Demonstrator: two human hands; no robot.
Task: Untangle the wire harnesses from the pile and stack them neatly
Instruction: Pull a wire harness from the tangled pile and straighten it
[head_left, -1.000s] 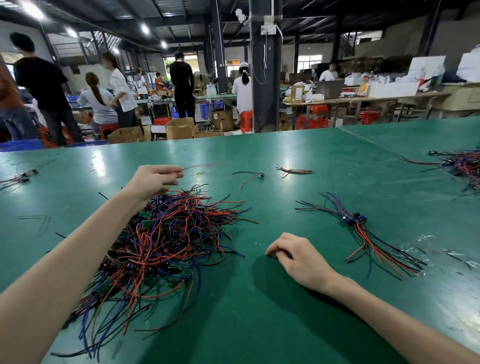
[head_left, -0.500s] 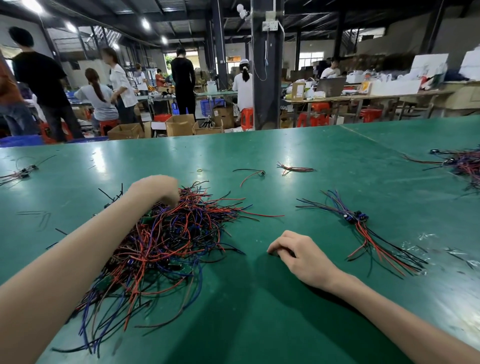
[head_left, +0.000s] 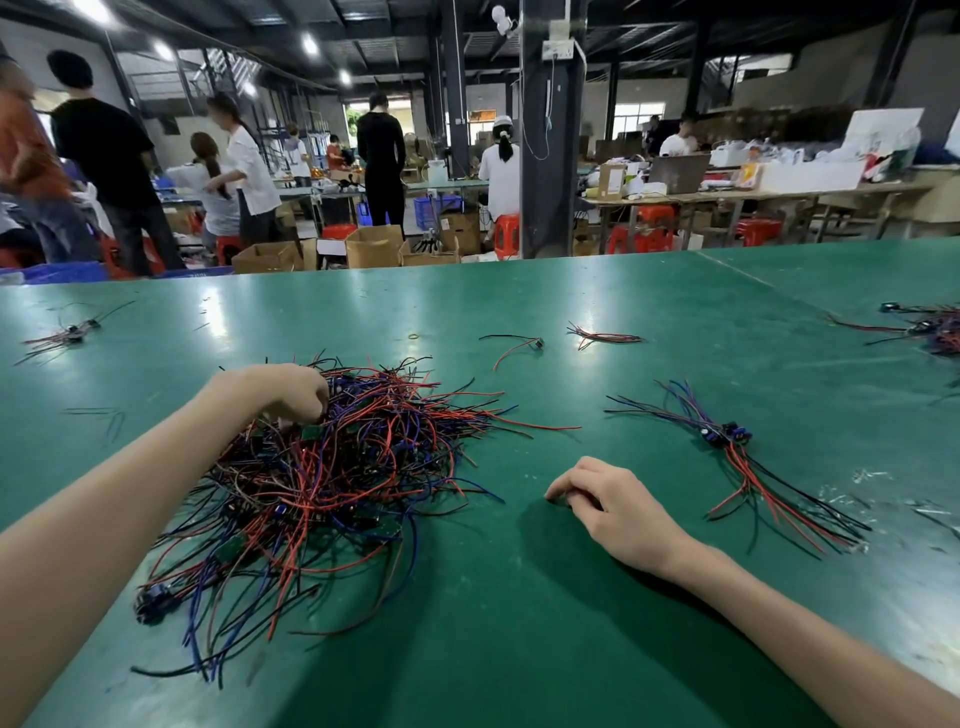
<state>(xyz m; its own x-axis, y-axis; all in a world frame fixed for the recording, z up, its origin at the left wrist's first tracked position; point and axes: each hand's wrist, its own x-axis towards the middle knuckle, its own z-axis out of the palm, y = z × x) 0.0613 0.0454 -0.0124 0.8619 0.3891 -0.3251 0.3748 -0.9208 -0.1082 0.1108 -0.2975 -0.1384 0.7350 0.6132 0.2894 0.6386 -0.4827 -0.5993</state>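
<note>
Your left hand (head_left: 291, 392) digs curled fingers into the far edge of the tangled pile of red, blue and black wire harnesses (head_left: 332, 483) on the green table mat (head_left: 519, 623); pinching a wire or not, cannot tell. Your right hand (head_left: 618, 504) rests loosely curled, empty, between pile and sorted harness bundle (head_left: 727, 436). Risk: one-handed pull drags the unpinned snarl, tightening loops.

Left hand (head_left: 291, 389) in wire pile (head_left: 332, 483); right hand (head_left: 618, 506) loosely curled on table (head_left: 519, 649).
</note>
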